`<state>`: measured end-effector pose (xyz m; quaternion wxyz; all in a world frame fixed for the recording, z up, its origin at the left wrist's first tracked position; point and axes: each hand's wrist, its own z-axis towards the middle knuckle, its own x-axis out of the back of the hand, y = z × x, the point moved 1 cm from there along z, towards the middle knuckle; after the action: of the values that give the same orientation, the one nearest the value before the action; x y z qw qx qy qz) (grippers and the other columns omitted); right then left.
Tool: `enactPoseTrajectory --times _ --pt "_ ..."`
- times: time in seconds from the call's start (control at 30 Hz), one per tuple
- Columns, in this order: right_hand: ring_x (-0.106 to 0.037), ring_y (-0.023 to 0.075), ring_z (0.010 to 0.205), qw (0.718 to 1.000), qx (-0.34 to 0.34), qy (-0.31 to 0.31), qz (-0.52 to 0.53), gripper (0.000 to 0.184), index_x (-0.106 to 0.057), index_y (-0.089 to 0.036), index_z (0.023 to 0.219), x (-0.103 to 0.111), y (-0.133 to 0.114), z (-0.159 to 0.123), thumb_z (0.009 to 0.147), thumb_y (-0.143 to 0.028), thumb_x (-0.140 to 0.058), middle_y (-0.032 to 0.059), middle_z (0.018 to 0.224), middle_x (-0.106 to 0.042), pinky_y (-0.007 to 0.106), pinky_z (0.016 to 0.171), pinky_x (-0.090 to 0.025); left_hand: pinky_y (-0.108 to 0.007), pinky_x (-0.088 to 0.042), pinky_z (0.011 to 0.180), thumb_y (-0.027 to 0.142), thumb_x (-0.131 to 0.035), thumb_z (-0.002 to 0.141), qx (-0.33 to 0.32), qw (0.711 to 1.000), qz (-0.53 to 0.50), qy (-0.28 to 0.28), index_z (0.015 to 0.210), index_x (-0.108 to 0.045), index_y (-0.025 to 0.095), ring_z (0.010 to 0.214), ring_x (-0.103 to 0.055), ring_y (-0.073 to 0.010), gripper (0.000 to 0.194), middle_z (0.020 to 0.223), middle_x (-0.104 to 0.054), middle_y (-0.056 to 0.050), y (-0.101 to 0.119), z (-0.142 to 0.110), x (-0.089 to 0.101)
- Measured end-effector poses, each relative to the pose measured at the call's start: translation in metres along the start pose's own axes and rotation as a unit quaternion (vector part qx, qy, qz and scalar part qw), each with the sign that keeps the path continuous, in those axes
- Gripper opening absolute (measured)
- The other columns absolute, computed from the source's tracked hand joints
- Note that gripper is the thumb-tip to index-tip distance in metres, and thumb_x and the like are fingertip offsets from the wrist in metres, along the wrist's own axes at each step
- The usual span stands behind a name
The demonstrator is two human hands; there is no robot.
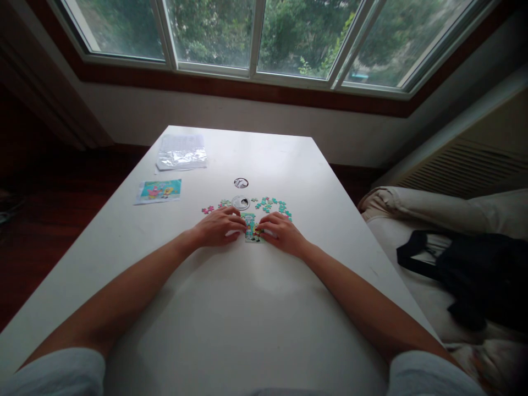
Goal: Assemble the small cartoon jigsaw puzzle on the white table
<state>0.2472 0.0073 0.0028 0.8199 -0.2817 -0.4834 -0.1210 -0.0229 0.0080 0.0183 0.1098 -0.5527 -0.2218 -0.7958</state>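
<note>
With the left hand (pixel 223 226) loosely open and the right hand (pixel 282 232) curled, touching opposite sides of a small, colourful, flat jigsaw (pixel 249 227) between them; cannot tell whether pinching a piece at right. Just beyond the hands, loose green and pink jigsaw pieces (pixel 267 204) and two round grey-and-white objects (pixel 241 203). Farther out, left of the hands, a teal cartoon picture sheet (pixel 160 191) and shiny clear plastic packaging (pixel 182 152). Beneath, a smooth white table (pixel 247 319).

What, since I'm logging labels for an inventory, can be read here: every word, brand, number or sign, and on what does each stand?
No text can be read for certain.
Colourful picture card: faint marks near its top, too small and blurred.
Papers with clear plastic: faint grey marks, unreadable.
Two round items: no readable text.
Puzzle: none readable; fingers partly cover it.
</note>
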Motion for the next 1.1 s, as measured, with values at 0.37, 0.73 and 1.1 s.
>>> enactPoseTrajectory --times 0.37,0.73,1.1 --pt "-0.062 0.0235 0.104 1.000 0.004 0.005 0.006 0.021 -0.073 -0.028 0.111 -0.002 0.002 -0.002 0.102 -0.034 -0.055 0.0069 0.110 -0.073 0.043 0.095 -0.049 -0.038 -0.048 0.100 0.024 -0.059 0.094 -0.008 1.000 -0.003 0.007 0.113 -0.075 0.027 0.107 -0.059 -0.0224 0.025 0.113 -0.076 -0.003 0.002 0.000 0.002" --pt "-0.052 0.0324 0.123 0.978 -0.147 0.088 -0.115 0.030 -0.068 -0.027 0.126 -0.011 0.032 -0.011 0.098 -0.033 -0.059 0.0113 0.128 -0.064 0.052 0.102 -0.045 -0.038 -0.048 0.100 0.023 -0.061 0.092 -0.007 1.000 -0.013 0.002 0.108 -0.077 0.027 0.109 -0.058 -0.0228 0.022 0.111 -0.077 -0.003 0.005 0.002 0.006" --pt "-0.055 0.0285 0.117 0.980 -0.139 0.114 -0.081 0.022 -0.072 -0.027 0.113 -0.010 0.033 -0.012 0.099 -0.024 -0.056 0.0076 0.120 -0.069 0.049 0.101 -0.045 -0.037 -0.049 0.097 0.023 -0.059 0.093 0.003 0.999 -0.037 0.020 0.103 -0.077 0.025 0.098 -0.060 -0.0212 0.021 0.103 -0.078 -0.002 0.000 -0.001 0.005"
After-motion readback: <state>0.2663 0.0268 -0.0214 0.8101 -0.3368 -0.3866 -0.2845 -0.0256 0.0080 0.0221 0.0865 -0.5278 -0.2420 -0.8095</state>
